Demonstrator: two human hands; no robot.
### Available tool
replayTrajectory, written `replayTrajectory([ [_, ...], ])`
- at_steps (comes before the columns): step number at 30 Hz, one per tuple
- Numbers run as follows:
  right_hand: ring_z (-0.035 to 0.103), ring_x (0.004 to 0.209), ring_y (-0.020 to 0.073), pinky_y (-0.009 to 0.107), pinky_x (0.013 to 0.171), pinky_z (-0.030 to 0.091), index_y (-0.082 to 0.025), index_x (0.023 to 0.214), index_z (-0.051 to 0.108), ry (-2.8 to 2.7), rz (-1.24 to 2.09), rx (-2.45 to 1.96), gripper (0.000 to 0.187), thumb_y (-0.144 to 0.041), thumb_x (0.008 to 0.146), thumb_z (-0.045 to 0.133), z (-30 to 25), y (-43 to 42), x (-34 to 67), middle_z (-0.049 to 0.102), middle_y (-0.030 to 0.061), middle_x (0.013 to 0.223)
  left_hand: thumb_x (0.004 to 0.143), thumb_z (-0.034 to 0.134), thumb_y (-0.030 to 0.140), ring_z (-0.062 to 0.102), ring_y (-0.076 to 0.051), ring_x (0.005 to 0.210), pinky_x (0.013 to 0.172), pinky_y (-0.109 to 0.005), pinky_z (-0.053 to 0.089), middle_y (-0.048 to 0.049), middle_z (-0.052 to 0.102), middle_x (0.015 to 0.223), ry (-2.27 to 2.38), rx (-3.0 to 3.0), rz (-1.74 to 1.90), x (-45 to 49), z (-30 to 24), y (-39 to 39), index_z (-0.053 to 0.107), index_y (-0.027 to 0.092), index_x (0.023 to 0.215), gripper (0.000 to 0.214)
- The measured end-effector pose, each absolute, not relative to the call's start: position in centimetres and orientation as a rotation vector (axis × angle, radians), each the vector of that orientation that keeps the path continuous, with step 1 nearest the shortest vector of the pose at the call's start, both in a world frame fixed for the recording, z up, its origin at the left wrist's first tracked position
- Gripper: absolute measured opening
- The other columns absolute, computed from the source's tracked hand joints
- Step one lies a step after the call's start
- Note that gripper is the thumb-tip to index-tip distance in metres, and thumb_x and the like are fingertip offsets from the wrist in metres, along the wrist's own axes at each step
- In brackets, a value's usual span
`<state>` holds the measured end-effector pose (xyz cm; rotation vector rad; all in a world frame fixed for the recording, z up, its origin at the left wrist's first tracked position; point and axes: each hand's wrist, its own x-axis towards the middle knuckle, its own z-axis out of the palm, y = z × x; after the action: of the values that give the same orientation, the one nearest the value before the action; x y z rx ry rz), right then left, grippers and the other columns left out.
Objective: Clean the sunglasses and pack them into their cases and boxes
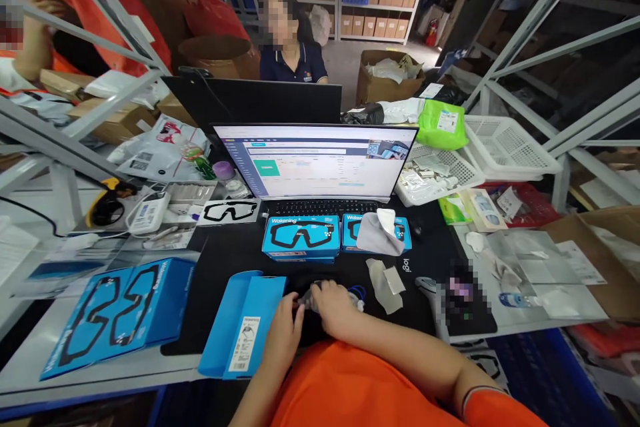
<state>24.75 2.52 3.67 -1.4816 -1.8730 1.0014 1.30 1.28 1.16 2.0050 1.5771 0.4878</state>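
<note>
My right hand bends over a greyish, see-through item, its fingers closed on it. A blue cord pokes out past that hand. At the item's left end, the fingers of my left hand pinch its edge. What exactly the item is cannot be made out, since both hands cover most of it. Just left of my left hand lies an opened blue box with a white label. Ahead stand blue Wakening glasses boxes. A grey cloth lies to the right of my right hand.
A monitor and keyboard stand behind the boxes. More blue boxes lie at left. A scanner, mouse and white baskets are at right. A person sits beyond the monitor; another is at far left.
</note>
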Motion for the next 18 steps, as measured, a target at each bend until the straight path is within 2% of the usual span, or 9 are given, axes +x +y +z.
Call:
replayTrajectory([
  [3,0.065,0.101,0.0225,0.042,0.085,0.057,-0.019,0.121,0.061,-1.696,1.047,-1.561,0.029,-0.034,0.096,0.062,4.3,3.2,25.5,0.064,0.0087,0.122,0.087,0.055,0.037,0.057,-0.034,0.122,0.103,-0.054,0.047,-0.0149,0.062,0.127,1.482,2.126,0.407,0.4,0.0,0.3,0.055,0.02,0.127,0.043],
  [5,0.066,0.098,0.0242,0.043,0.086,0.057,-0.019,0.118,0.061,-1.577,1.055,-1.602,0.032,-0.033,0.09,0.068,4.9,3.1,26.7,0.067,0.0086,0.114,0.079,0.065,0.029,0.059,-0.035,0.117,0.103,-0.054,0.044,-0.0137,0.066,0.118,1.426,2.192,0.347,0.3,-0.7,-0.4,0.061,0.021,0.119,0.041],
  [8,0.067,0.104,0.0287,0.045,0.091,0.055,-0.021,0.126,0.05,-1.38,1.042,-1.594,0.043,-0.03,0.086,0.063,5.7,2.1,28.8,0.067,0.0109,0.115,0.084,0.054,0.012,0.063,-0.029,0.096,0.093,-0.047,0.048,-0.0095,0.068,0.094,1.353,2.261,0.296,0.4,-1.9,-1.4,0.066,0.022,0.098,0.021],
  [11,0.067,0.105,0.029,0.044,0.088,0.056,-0.022,0.133,0.037,-1.108,1.041,-1.456,0.051,-0.032,0.087,0.056,5.7,0.9,28.3,0.066,0.0117,0.119,0.091,0.042,0.006,0.06,-0.024,0.088,0.085,-0.04,0.048,-0.0074,0.066,0.086,1.264,2.333,0.3,0.8,-2.8,-2.3,0.065,0.022,0.085,0.029],
  [13,0.067,0.101,0.0272,0.039,0.083,0.056,-0.022,0.132,0.035,-1.23,1.044,-1.425,0.055,-0.033,0.084,0.06,5.2,0.7,26.1,0.066,0.011,0.115,0.094,0.04,0.008,0.06,-0.023,0.086,0.083,-0.038,0.048,-0.0071,0.066,0.086,1.207,2.381,0.318,0.9,-3.4,-2.8,0.066,0.022,0.086,0.031],
  [15,0.066,0.096,0.0241,0.033,0.078,0.055,-0.02,0.128,0.038,-1.701,1.046,-1.458,0.055,-0.033,0.081,0.064,4.3,1.3,23.2,0.065,0.0092,0.111,0.096,0.038,0.01,0.061,-0.023,0.088,0.084,-0.037,0.049,-0.0071,0.068,0.09,1.16,2.424,0.344,1.0,-3.9,-3.3,0.068,0.022,0.095,0.032],
  [18,0.066,0.09,0.0209,0.027,0.076,0.053,-0.023,0.112,0.053,-2.066,1.112,-1.38,0.052,-0.029,0.068,0.078,3.0,2.9,19.8,0.068,0.002,0.103,0.098,0.035,0.013,0.064,-0.022,0.092,0.087,-0.037,0.051,-0.0068,0.07,0.098,1.131,2.472,0.384,0.8,-4.7,-4.0,0.067,0.025,0.108,0.035],
])
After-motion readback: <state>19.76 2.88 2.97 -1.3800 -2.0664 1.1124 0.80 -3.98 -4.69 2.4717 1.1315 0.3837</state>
